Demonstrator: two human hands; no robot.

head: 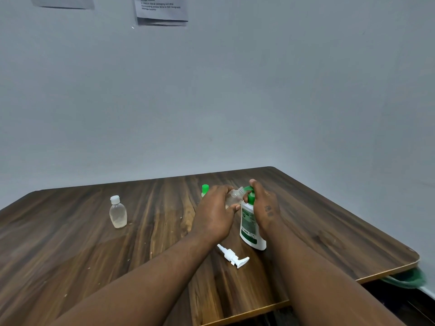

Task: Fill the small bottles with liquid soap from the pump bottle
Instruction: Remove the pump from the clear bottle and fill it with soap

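A white pump bottle with a green pump head stands on the wooden table. My right hand grips its neck and presses on the green pump top. My left hand holds a small clear uncapped bottle, tilted with its mouth at the pump spout. Another small clear bottle with a white cap stands upright to the left, holding some pale liquid. A third bottle with a green cap peeks out behind my left hand.
A loose white pump dispenser lies on the table in front of the pump bottle. The table's right and front edges are close by. A green object shows below the right corner. Papers hang on the wall.
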